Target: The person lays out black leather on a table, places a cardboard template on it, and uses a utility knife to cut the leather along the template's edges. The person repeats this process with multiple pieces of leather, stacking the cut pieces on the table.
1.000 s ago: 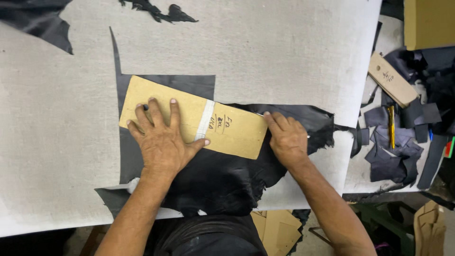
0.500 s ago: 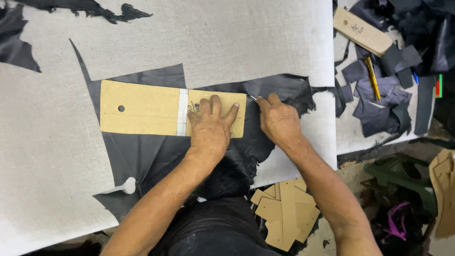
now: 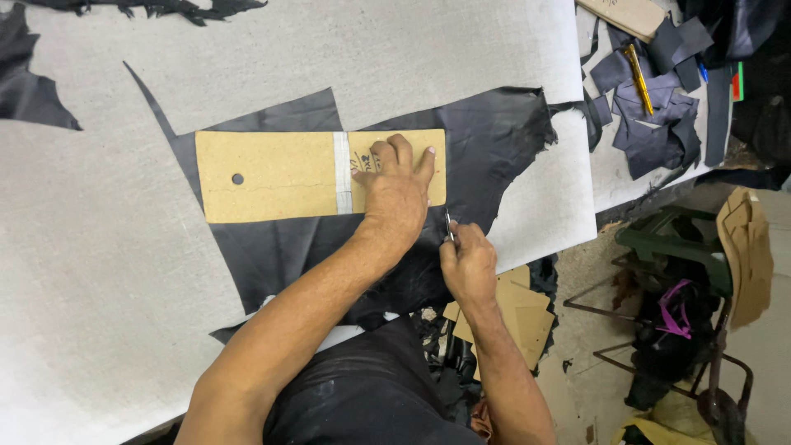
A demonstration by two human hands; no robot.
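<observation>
A pale grey tabletop carries a sheet of black leather spread at its near edge. More black offcuts sit at far left, and a heap of dark scraps lies right, a yellow pen on top.

Bright, even overhead light, soft faint shadows, sharp centre, floor at right dimmer, slight edge distortion
</observation>
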